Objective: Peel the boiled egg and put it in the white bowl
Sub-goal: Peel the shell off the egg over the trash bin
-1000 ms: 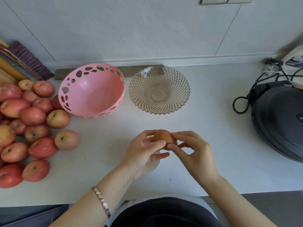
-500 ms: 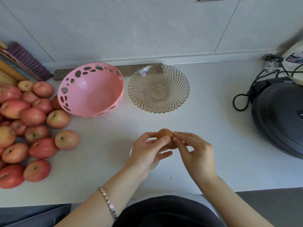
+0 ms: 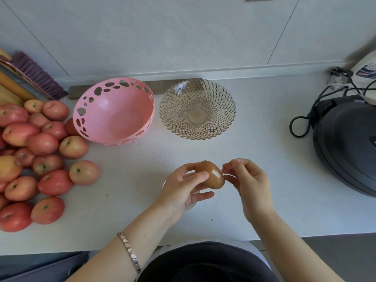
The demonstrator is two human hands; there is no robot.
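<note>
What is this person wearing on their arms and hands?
No gloves or sleeves show; both forearms are bare. The left hand has a silver bracelet of flat metal links at its wrist; the right hand wears nothing.

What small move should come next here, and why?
Probably the right hand picks more shell away beside the bared white patch: the egg, held in the left hand, is otherwise all brown shell, so not ready for the white bowl.
</note>
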